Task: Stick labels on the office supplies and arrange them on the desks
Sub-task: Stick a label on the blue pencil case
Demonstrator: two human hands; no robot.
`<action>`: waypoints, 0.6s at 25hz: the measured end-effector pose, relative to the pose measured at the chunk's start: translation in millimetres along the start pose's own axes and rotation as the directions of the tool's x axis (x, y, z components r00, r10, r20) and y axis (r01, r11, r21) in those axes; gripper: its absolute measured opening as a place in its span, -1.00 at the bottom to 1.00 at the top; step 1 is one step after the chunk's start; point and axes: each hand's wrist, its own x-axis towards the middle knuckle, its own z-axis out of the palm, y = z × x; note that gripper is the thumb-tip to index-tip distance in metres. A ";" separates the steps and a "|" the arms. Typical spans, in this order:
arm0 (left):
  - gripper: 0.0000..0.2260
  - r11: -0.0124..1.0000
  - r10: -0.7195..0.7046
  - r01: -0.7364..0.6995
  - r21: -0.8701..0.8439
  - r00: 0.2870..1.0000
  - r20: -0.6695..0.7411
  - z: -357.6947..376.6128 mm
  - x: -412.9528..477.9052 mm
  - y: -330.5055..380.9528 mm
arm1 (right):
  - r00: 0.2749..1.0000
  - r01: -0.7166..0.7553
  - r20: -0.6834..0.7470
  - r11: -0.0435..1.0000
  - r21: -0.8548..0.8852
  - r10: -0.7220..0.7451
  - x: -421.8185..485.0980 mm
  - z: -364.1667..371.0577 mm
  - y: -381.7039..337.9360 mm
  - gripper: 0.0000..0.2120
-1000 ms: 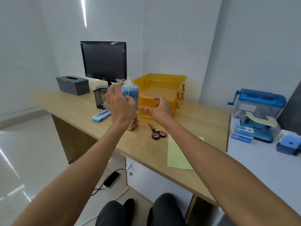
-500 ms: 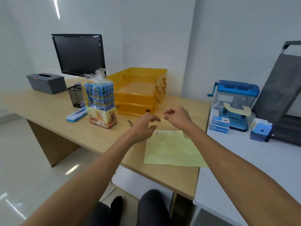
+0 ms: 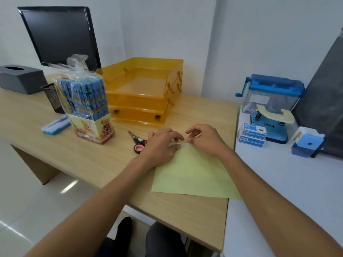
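While both hands work close together at the far edge of the yellow-green sheet (image 3: 191,175) on the wooden desk (image 3: 92,160), the left hand (image 3: 160,145) presses its fingers on a white label strip (image 3: 182,145). The right hand (image 3: 206,140) curls its fingers beside it; whether it pinches the strip cannot be told. Scissors (image 3: 138,141) lie just left.

The left arm (image 3: 104,197) enters from 7 o'clock and the right arm (image 3: 269,191) from 5 o'clock, both bare, meeting near the centre. The left hand (image 3: 160,147) is palm down, fingers bent, tips toward 2 o'clock. The right hand (image 3: 206,140), just beside it at 3 o'clock, has curled fingers, with the thumb near the forefinger; whether either pinches anything cannot be told.
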 end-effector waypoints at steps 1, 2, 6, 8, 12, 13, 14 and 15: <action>-0.77 1.000 0.002 -0.002 -0.005 1.000 -0.004 0.4 1.2 -0.7 | 1.000 0.010 0.015 1.000 -0.019 -0.010 1.4 -0.9 0.2 -0.76; -0.78 1.000 0.003 -0.003 -0.003 1.000 -0.009 1.7 2.0 -2.2 | 1.000 0.013 0.023 0.999 -0.047 -0.012 3.0 -1.8 0.7 -0.76; -0.81 1.000 -0.010 0.011 0.027 0.999 -0.049 8.1 -2.1 -6.2 | 1.000 0.005 -0.018 0.971 -0.240 -0.009 -0.9 -5.3 -3.0 -0.77; -0.81 1.000 -0.011 0.011 0.013 0.999 -0.047 9.1 -2.0 -6.6 | 1.000 0.009 0.010 0.974 -0.227 -0.007 -3.4 -4.7 -7.3 -0.79; -0.77 1.000 -0.003 0.002 -0.009 0.998 -0.060 9.7 -1.1 -8.2 | 0.998 -0.019 0.060 0.977 -0.213 0.033 -5.8 6.7 -13.8 -0.88; -0.76 1.000 -0.008 0.007 -0.017 0.998 -0.061 10.1 -1.0 -9.2 | 0.998 -0.032 0.044 0.977 -0.213 0.042 -5.8 10.1 -14.5 -0.89; -0.75 1.000 -0.012 0.010 -0.024 0.998 -0.060 10.4 -0.9 -9.5 | 0.998 -0.044 0.029 0.976 -0.213 0.051 -5.3 12.7 -14.8 -0.91; -0.74 0.999 -0.016 0.014 -0.029 0.998 -0.058 10.4 -0.8 -9.8 | 0.998 -0.056 0.021 0.974 -0.218 0.062 -4.1 15.3 -15.4 -0.93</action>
